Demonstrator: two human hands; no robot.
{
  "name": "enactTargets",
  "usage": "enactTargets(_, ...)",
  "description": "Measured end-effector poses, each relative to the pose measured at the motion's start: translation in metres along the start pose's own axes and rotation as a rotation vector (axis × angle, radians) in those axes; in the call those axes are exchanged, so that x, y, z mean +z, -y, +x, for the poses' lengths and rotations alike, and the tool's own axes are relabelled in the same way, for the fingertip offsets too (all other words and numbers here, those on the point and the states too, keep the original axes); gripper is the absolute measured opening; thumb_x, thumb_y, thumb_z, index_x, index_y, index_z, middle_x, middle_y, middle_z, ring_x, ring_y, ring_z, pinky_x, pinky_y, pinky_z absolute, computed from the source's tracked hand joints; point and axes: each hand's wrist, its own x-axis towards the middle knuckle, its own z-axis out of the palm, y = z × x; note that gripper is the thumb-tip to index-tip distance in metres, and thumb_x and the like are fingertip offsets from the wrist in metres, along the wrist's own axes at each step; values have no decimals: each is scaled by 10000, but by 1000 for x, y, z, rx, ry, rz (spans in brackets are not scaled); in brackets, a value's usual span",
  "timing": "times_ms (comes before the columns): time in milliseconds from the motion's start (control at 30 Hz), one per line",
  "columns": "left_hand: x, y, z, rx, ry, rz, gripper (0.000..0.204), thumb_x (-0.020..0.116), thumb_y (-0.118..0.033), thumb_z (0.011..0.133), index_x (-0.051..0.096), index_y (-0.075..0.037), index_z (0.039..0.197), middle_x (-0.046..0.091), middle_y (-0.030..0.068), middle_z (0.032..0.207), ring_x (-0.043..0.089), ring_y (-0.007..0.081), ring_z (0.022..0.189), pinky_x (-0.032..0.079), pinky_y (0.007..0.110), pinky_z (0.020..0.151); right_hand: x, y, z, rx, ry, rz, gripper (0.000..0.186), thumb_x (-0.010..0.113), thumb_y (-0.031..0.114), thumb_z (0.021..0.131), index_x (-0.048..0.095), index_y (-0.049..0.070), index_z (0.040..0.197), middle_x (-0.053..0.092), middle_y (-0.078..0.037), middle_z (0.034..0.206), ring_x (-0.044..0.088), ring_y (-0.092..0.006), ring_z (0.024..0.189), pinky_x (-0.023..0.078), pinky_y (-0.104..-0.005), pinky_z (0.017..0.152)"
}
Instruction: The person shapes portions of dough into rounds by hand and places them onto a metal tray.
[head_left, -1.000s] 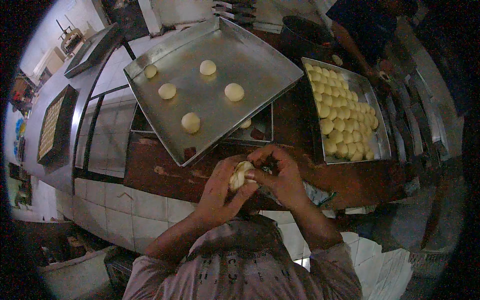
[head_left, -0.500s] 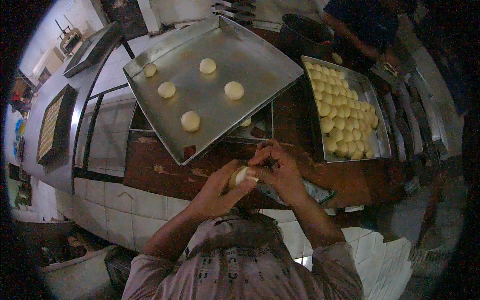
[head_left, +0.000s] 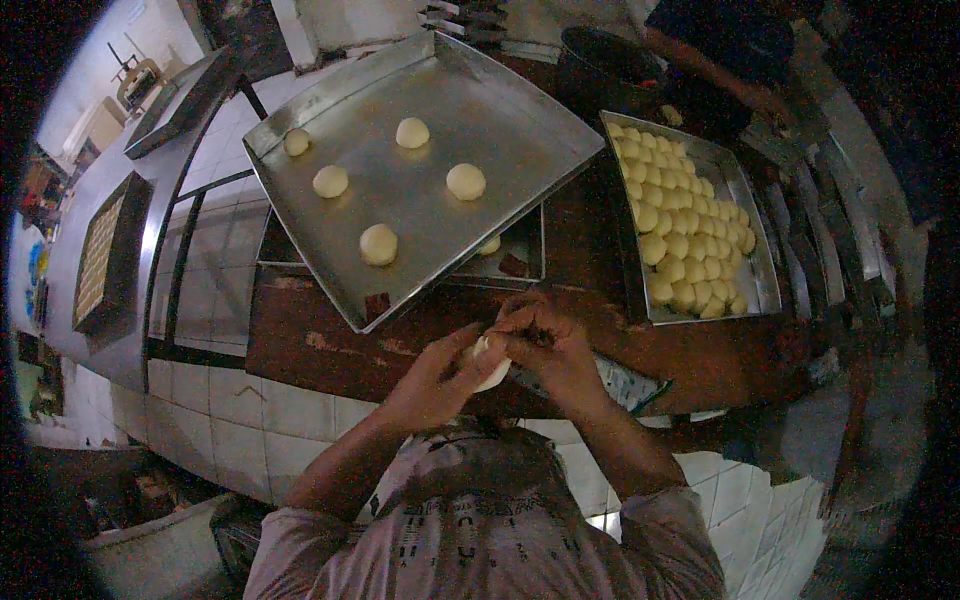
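A piece of pale dough (head_left: pixel 491 372) is pinched between my two hands at the near edge of the wooden table (head_left: pixel 720 370), partly hidden by fingers. My left hand (head_left: pixel 436 378) cups it from the left, and my right hand (head_left: pixel 555 360) has curled fingers on its upper right. Just beyond them, a large square metal tray (head_left: pixel 520 110) carrying several spaced dough balls (head_left: pixel 378 244) rests tilted over another tray (head_left: pixel 525 235). A patterned flat packet (head_left: pixel 625 385) lies beside my right hand.
A tray (head_left: pixel 752 285) packed with dough balls (head_left: pixel 680 222) stands right. Behind it are a dark pot (head_left: pixel 600 60) and a co-worker's arm (head_left: pixel 720 80). Steel counters (head_left: pixel 137 290) with trays run along the left. Metal pans (head_left: pixel 850 230) line the far right.
My fingers have shifted around the dough, covering more of its upper part, and my left hand angles more inward. The co-worker's hand at upper right has moved slightly.
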Motion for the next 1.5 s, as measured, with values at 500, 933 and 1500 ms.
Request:
enactTargets(500, -1, -5, 0, 252, -16, 6, 442, 374, -365, 955, 519, 15, 1128, 572, 118, 994, 523, 172, 953, 399, 290, 864, 22, -10, -2, 27, -298, 477, 394, 512, 309, 895, 413, 82, 1201, 470, -93, 1159, 446, -201, 1068, 352, -343, 946)
enactTargets(933, 10, -11, 25, 517, -363, 302, 248, 650, -102, 769, 581, -71, 1006, 590, 105, 1005, 513, 312, 965, 374, 430, 883, 19, 25, -1, -8, -156, 980, 523, 455, 270, 880, 286, 71, 1333, 382, -173, 1344, 385, -309, 1230, 323, -429, 1019)
enactTargets(1500, 18, -25, 23, 891, -448, 614, 189, 688, -55, 744, 543, -23, 862, 573, 118, 890, 577, 240, 846, 465, 307, 733, 2, 8, -6, 35, -377, 614, 400, 526, 209, 878, 446, 46, 1234, 524, -110, 1185, 519, -231, 1066, 398, -364, 941)
